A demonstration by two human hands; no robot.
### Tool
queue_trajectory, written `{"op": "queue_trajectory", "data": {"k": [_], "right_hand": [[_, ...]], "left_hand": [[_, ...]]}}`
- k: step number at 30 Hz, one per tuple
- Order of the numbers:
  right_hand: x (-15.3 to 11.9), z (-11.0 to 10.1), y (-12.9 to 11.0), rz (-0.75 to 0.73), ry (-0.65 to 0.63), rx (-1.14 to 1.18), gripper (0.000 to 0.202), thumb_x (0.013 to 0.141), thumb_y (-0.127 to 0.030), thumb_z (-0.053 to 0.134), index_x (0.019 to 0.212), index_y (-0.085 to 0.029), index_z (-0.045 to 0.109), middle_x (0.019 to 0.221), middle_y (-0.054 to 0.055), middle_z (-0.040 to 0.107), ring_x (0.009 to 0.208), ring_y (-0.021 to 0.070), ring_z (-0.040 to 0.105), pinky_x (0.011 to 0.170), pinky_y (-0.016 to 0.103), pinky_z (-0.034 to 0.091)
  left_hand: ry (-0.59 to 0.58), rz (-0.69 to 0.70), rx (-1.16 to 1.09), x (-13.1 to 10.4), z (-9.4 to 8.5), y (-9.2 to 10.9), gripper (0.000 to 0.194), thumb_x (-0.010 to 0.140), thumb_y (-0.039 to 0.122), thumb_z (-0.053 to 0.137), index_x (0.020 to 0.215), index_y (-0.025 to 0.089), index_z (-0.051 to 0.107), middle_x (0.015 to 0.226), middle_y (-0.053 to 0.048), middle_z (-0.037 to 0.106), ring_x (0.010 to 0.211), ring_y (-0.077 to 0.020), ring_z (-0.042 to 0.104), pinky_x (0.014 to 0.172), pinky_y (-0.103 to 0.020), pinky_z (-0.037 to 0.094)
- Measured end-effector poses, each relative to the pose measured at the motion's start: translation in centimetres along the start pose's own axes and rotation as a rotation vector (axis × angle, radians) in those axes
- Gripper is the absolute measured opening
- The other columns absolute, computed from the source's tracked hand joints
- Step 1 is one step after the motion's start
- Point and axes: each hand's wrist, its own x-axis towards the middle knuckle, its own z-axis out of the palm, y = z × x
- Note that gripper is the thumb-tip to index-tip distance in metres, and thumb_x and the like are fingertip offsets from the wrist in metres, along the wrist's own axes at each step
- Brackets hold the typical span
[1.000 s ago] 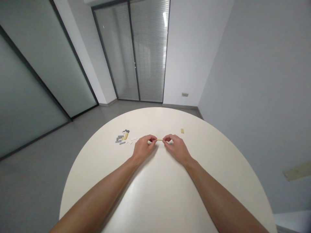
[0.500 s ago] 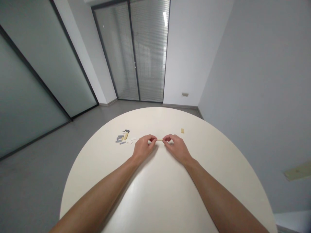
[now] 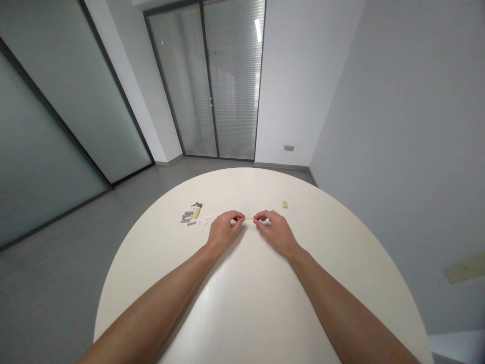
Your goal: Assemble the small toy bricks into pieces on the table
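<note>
Between my two hands a thin tan strip (image 3: 249, 219), perhaps a flat building plate seen edge-on, is held level just above the table. My left hand (image 3: 226, 227) pinches its left end between thumb and fingers. At the right end, my right hand (image 3: 275, 230) grips it the same way. The fingertips hide both ends of the strip. Left of my left hand lie several small loose pieces: a tan bar (image 3: 196, 213), grey bars (image 3: 191, 223), white flat pieces (image 3: 208, 217) and dark bits (image 3: 199, 205).
A small tan rectangular piece (image 3: 285, 205) lies alone beyond my right hand. The round white table (image 3: 242, 303) has its far edge near a glass door (image 3: 231, 91) and a pale wall (image 3: 295, 76).
</note>
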Motion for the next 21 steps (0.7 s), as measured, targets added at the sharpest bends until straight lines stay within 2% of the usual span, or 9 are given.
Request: {"op": "queue_trajectory", "data": {"k": [8,14,21], "right_hand": [[-0.07,0.01,0.02,0.005,-0.001,0.008,0.010,0.089,-0.028,0.064,0.095,-0.025,0.071,0.089,0.002,0.070,0.088,0.0195,0.062,0.084,0.035,0.047],[-0.01,-0.02,-0.01,0.015,-0.015,0.002,0.009,0.088,-0.026,0.064,0.094,-0.025,0.071,0.089,0.002,0.069,0.088,0.0194,0.061,0.084,0.035,0.046],[0.00,0.02,0.01,0.028,-0.008,-0.001,0.009,0.088,-0.024,0.064,0.093,-0.025,0.071,0.089,0.002,0.069,0.088,0.0196,0.061,0.084,0.035,0.046]], "left_hand": [[-0.001,-0.022,0.000,-0.06,-0.09,0.12,0.015,0.091,0.028,0.060,0.096,0.024,0.074,0.093,0.001,0.076,0.075,-0.0141,0.066,0.069,-0.025,0.050],[0.001,-0.010,-0.006,-0.02,-0.03,-0.02,0.014,0.090,0.026,0.061,0.095,0.024,0.073,0.093,0.000,0.076,0.078,-0.0146,0.067,0.068,-0.024,0.049],[0.003,-0.027,0.003,-0.05,0.05,-0.13,0.013,0.089,0.027,0.062,0.096,0.025,0.073,0.092,0.001,0.075,0.073,-0.0134,0.066,0.066,-0.024,0.048]]}}
